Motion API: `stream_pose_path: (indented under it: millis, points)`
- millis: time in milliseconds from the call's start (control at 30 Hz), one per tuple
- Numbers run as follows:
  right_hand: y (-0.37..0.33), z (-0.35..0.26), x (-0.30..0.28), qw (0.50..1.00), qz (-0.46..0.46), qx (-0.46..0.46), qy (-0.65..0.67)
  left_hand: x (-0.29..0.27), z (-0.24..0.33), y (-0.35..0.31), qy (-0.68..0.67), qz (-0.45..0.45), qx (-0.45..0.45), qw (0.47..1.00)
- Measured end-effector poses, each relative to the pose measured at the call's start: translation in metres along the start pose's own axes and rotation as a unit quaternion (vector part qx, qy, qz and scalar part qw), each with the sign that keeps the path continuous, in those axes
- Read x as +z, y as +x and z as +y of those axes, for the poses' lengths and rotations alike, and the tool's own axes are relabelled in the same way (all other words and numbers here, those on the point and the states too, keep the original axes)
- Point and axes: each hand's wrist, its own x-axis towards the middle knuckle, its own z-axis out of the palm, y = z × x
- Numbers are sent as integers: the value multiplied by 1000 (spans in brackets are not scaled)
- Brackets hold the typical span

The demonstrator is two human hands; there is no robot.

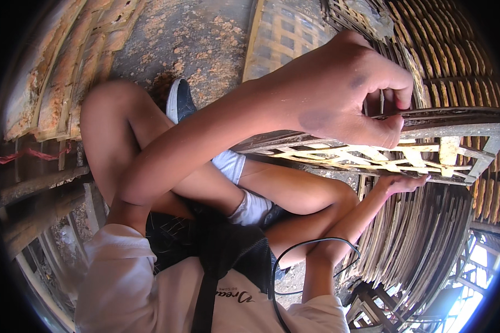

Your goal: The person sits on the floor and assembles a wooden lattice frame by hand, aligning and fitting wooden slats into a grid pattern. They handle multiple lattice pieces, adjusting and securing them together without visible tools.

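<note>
A wooden-framed bamboo lattice panel (453,158) is tipped up on edge at my right, its pale woven strips showing between grey rails. My left hand (355,91) reaches across my body to its upper rail, with thumb and fingers closed around that edge. Smudges darken the back of this hand. Beneath the panel, my right hand (404,183) grips the lower rail, its fingers lying along the wood and partly hidden by it. The panel's near end passes behind my left wrist and over my knee.
Many stacked lattice panels (411,238) stand at the right, with more slatted ones (450,61) behind. Another lattice panel (286,33) lies ahead on the rough, stained floor (191,39). Wooden slats (55,72) line the left. A black cable (316,241) loops near my right arm.
</note>
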Motion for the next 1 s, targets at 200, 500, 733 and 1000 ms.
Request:
stream_pose_path:
  millis: [200, 500, 733, 1000]
  points:
    - [6, 12, -7, 999, -6, -30, -11, -4, 10, 6, -23, -55, -44, 997]
    - [-8, -2, 2, 998, -49, -12, 48, -2, 9, 4, -51, -29, -32, 998]
    - [3, 11, -8, 994, -77, -73, 24, 1, 4, 8, 1, 8, 37, 999]
    - [-17, -11, 3, 997, -77, -9, -20, -3, 13, 14, 107, -26, 48, 993]
